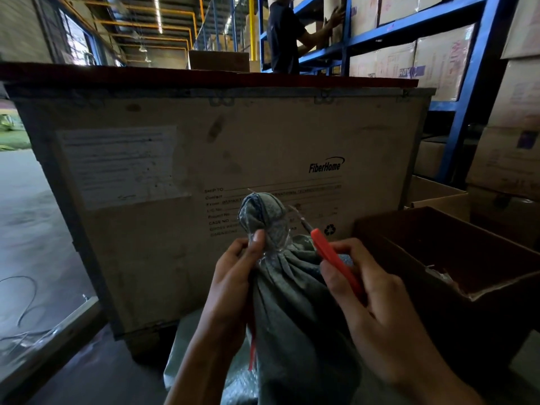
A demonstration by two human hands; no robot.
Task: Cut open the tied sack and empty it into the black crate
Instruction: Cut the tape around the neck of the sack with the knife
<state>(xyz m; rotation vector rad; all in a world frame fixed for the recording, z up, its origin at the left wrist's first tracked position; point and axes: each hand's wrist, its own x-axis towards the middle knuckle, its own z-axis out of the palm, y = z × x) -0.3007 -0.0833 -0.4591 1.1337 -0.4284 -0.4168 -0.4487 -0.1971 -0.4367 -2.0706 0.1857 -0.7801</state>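
Left hand: your left hand (233,276) is clamped on the gathered neck of the sack (295,311), thumb pressed just below the bunched topknot.
Right hand: your right hand (377,296) is closed around the red-handled cutter (333,258), its tip pointing up and away from you, just beside the neck.
Sack: it stands upright between your hands, low in the centre of view, in front of the big wooden shipping case (222,176); clear wrapping shows at the neck and the tie looks uncut.
Crate: the dark open box (438,252) at your right is probably the black crate, though the light is too dim to be sure.
Risk to thumb: your left thumb sits right at the tie, so a blade that slips across the neck could meet it.
Risk to contents: cut too low and you may slice the cloth, so the contents spill outside the crate.
Risk of toppling: loosen your left grip as the tie gives and the sack may slump away from the crate.
Red strip: a red strip (252,352) hangs under your left hand; I cannot tell what it belongs to.
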